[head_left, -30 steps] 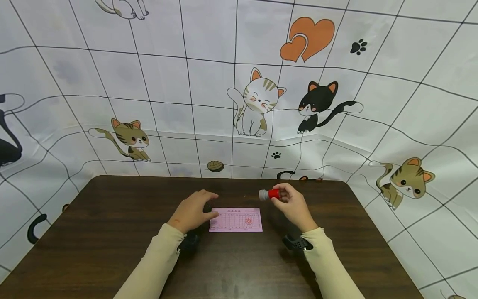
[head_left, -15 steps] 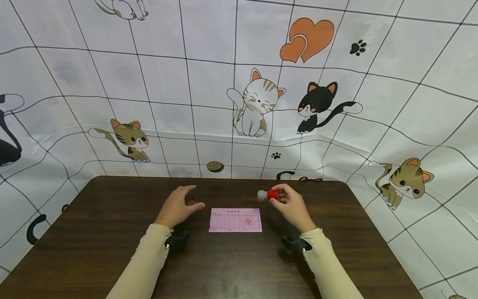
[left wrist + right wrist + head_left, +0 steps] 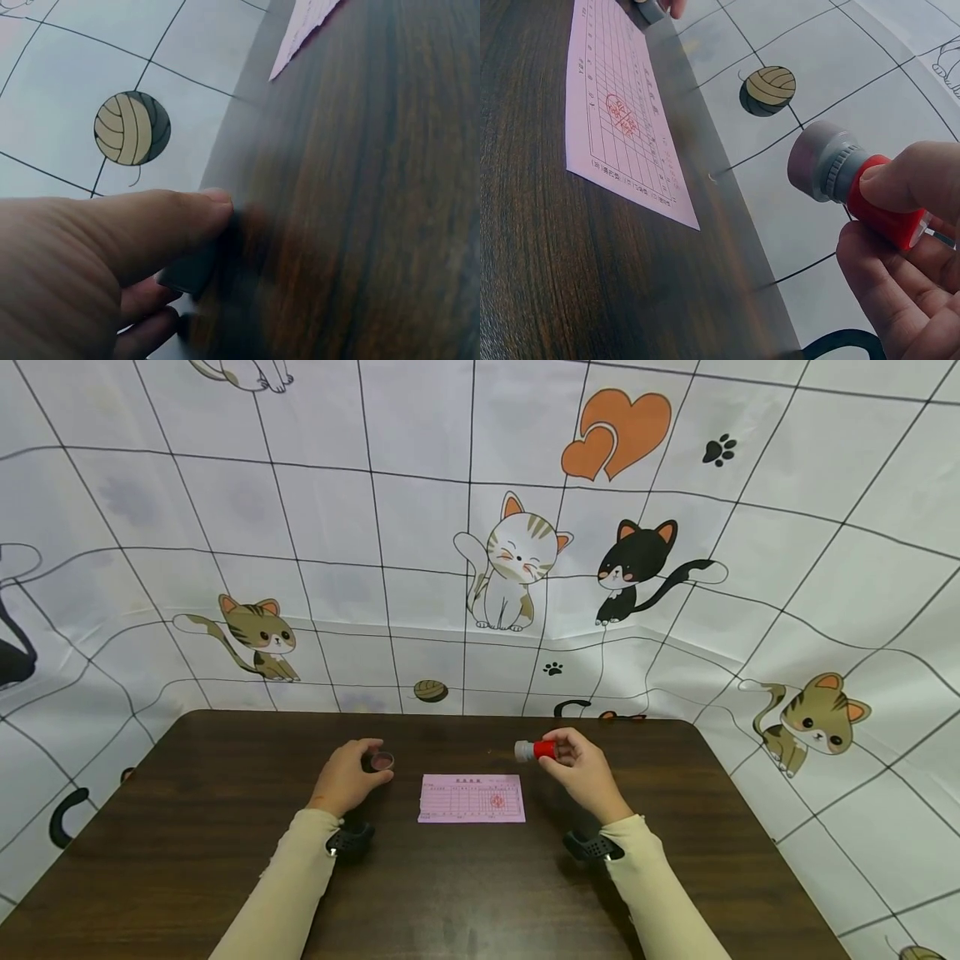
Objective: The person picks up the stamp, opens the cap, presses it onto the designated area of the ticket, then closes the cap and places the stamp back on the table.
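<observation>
My right hand (image 3: pixel 588 777) pinches a round red stamp (image 3: pixel 885 202) between thumb and fingers, its grey and clear end pointing left above the table. Off to the left, my left hand (image 3: pixel 347 778) has thumb and fingers curled around a small round cap (image 3: pixel 382 761), close over the table. In the left wrist view the cap is a dark, partly hidden shape (image 3: pixel 191 270) under the thumb. Between the hands lies a pink printed form (image 3: pixel 471 798), flat on the table, with a red round seal mark (image 3: pixel 621 114) towards its right side.
The dark wooden table (image 3: pixel 465 893) has its far edge just beyond both hands. Behind it hangs a white gridded cloth (image 3: pixel 420 527) printed with cats, hearts and balls of yarn. Black straps (image 3: pixel 592 845) circle both wrists.
My left hand has moved left off the pink form, then closed its thumb and fingers on the cap. The right hand stays nearly still with the stamp.
</observation>
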Tool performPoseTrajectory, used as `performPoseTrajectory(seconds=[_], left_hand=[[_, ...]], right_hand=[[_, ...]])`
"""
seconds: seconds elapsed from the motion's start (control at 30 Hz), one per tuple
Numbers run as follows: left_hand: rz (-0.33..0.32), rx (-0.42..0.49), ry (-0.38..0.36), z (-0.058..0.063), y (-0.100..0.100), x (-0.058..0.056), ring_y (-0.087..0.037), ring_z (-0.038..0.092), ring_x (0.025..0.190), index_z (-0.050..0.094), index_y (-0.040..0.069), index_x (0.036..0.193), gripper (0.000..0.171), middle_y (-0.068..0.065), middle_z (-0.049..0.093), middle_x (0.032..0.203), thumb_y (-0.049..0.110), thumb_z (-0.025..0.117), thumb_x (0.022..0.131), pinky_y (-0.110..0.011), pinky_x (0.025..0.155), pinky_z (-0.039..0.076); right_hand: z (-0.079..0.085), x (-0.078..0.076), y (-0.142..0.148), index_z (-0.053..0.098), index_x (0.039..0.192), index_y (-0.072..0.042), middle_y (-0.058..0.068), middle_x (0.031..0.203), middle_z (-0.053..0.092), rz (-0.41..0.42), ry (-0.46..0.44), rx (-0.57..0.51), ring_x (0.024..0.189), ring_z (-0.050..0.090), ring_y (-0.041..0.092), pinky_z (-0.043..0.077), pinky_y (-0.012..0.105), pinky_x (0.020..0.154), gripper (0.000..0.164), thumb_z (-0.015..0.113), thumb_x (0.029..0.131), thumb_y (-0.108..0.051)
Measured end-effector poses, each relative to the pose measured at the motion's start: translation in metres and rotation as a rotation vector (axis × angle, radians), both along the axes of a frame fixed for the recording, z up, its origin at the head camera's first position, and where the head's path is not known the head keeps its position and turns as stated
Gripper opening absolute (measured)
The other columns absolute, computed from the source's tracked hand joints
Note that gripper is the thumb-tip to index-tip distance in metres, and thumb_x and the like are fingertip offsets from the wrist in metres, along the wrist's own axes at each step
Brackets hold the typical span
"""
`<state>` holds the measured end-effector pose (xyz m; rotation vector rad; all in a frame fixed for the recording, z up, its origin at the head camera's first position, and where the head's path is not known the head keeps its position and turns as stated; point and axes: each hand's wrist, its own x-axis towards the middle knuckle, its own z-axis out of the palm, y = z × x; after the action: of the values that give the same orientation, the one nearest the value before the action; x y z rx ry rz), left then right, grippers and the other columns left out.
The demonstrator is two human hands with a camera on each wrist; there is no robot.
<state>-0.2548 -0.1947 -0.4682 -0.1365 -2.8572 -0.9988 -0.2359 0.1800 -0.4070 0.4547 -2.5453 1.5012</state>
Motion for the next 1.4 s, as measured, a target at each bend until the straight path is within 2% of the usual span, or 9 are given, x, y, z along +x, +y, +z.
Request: performPoseTrajectory(seconds=[0.37, 0.63, 0.87, 1.13, 1.4], left_hand=[[0.023, -0.034, -0.001, -0.004, -0.001, -0.001, -0.034, 0.050, 0.113, 0.063, 0.009, 0.121, 0.047, -0.014, 0.059, 0.118, 0.030, 0.076, 0.080, -0.054, 0.097, 0.039], [0.025, -0.049, -0.002, 0.001, 0.000, 0.001, -0.033, 0.051, 0.112, 0.065, 0.011, 0.118, 0.044, -0.012, 0.060, 0.116, 0.030, 0.077, 0.080, -0.053, 0.095, 0.041], [0.010, -0.055, 0.007, 0.004, 0.001, 0.002, -0.033, 0.053, 0.111, 0.064, 0.012, 0.118, 0.044, -0.012, 0.061, 0.116, 0.032, 0.075, 0.081, -0.054, 0.093, 0.042], [0.016, -0.019, 0.011, 0.007, 0.003, 0.001, -0.030, 0.057, 0.108, 0.061, 0.013, 0.121, 0.044, -0.008, 0.063, 0.113, 0.030, 0.074, 0.082, -0.053, 0.093, 0.043], [0.022, -0.017, 0.005, 0.009, 0.005, 0.002, -0.028, 0.058, 0.107, 0.059, 0.017, 0.123, 0.044, -0.005, 0.065, 0.111, 0.031, 0.073, 0.084, -0.053, 0.093, 0.043]], right_hand=[[-0.004, -0.001, -0.002, 0.058, 0.112, 0.004, 0.020, 0.102, 0.064, 0.005, 0.006, -0.002, 0.087, 0.063, 0.028, 0.054, 0.036, 0.082, 0.030, 0.069, 0.084, -0.001], [-0.005, -0.001, -0.003, 0.058, 0.112, 0.005, 0.021, 0.102, 0.064, 0.002, -0.010, -0.005, 0.088, 0.063, 0.028, 0.054, 0.034, 0.083, 0.031, 0.069, 0.084, -0.001], [-0.006, 0.000, -0.003, 0.058, 0.112, 0.003, 0.020, 0.103, 0.064, -0.005, -0.018, 0.007, 0.089, 0.064, 0.028, 0.053, 0.035, 0.084, 0.031, 0.070, 0.084, -0.001], [-0.006, -0.002, -0.002, 0.058, 0.111, 0.005, 0.021, 0.102, 0.064, 0.007, 0.006, -0.012, 0.088, 0.064, 0.029, 0.054, 0.034, 0.082, 0.031, 0.070, 0.083, -0.001], [-0.005, 0.000, -0.003, 0.058, 0.112, 0.003, 0.019, 0.102, 0.064, -0.003, -0.008, -0.002, 0.088, 0.063, 0.027, 0.054, 0.031, 0.082, 0.031, 0.070, 0.084, -0.002]])
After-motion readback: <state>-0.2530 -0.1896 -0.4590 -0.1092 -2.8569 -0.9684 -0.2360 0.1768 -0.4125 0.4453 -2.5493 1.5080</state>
